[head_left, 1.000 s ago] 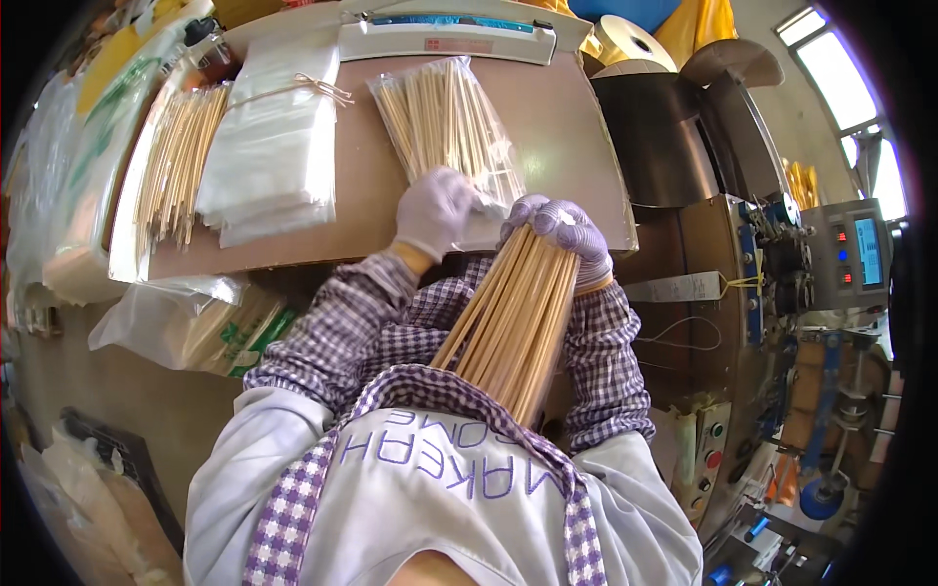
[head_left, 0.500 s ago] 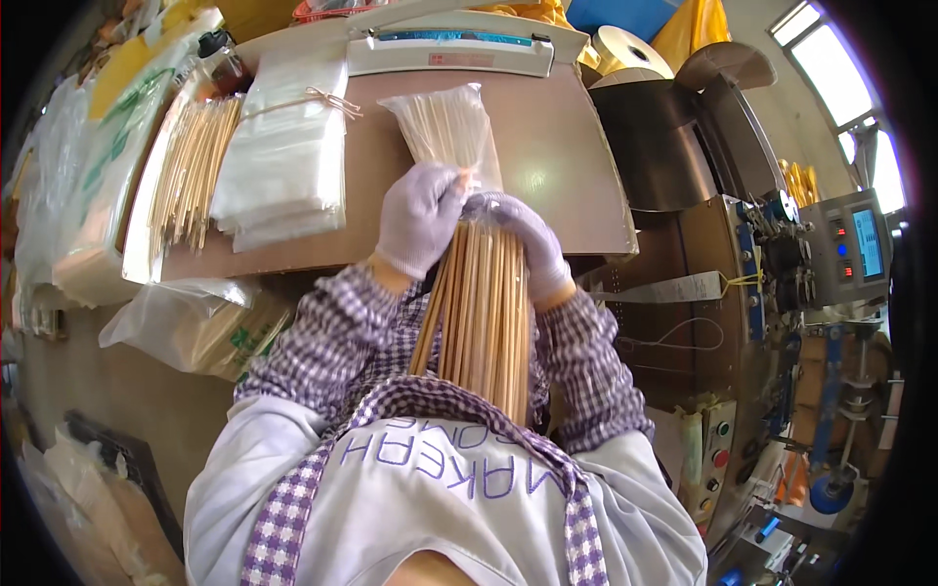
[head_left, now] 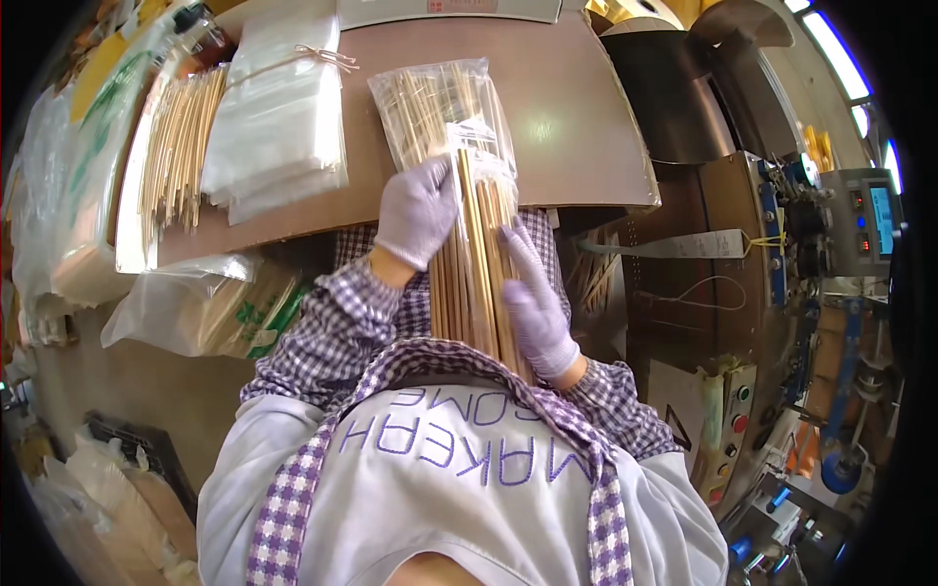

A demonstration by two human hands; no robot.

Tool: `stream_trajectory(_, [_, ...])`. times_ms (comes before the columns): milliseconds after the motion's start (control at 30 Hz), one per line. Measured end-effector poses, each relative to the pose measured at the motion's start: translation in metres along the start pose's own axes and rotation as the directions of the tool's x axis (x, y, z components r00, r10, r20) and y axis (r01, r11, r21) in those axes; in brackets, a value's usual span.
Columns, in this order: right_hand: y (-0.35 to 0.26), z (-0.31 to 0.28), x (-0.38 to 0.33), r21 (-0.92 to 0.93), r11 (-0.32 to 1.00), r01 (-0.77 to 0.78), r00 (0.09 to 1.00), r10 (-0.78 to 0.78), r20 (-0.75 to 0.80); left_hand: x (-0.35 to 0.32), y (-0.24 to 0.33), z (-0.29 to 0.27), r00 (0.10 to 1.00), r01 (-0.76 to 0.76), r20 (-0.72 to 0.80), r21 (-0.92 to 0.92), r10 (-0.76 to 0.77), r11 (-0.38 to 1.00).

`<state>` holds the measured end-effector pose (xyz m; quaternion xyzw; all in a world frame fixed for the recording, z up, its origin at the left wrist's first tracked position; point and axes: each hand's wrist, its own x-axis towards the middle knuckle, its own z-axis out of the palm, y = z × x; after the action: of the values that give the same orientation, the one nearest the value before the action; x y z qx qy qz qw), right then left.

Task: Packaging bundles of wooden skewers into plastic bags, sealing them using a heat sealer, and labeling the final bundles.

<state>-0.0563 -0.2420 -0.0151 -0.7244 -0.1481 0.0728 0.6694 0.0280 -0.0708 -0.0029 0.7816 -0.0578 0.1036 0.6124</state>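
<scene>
My left hand, in a pale purple glove, grips the mouth of a clear plastic bag that lies on the brown table and holds wooden sticks. My right hand, also gloved, presses along the side of a bundle of long wooden sticks. The bundle's far ends sit in the bag's mouth; its near ends reach back to my chest. Both hands touch the bundle.
A tied stack of empty clear bags lies left of the filled bag. Loose sticks rest in a tray at the table's left. A sack of sticks hangs below the table edge. Machines with a control panel stand at right.
The stick bundle swung from slanted to pointing straight away from me and slid forward into the bag. My right hand moved down from the bundle's far end to its side.
</scene>
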Motion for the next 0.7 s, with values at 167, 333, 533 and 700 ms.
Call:
stream_trajectory(167, [-0.023,0.014,0.011,-0.344,0.938,-0.044,0.999,0.046,-0.005,0.030,-0.007,-0.015,0.875,0.479,0.231,-0.544,-0.426,0.689])
stream_trajectory(333, [-0.033,0.020,0.011,-0.443,0.896,-0.023,0.994,0.068,0.086,0.023,-0.006,-0.006,0.990,0.143,0.028,-0.269,-0.141,0.952])
stream_trajectory(533, [0.011,0.004,-0.020,-0.231,0.968,0.098,0.971,-0.144,-0.191,-0.063,0.024,-0.007,0.649,-0.725,0.457,0.126,0.609,0.678])
stream_trajectory(700, [0.012,0.013,-0.040,-0.059,0.989,-0.136,0.905,0.099,-0.414,-0.106,0.055,-0.035,0.505,0.174,0.772,0.346,-0.385,0.922])
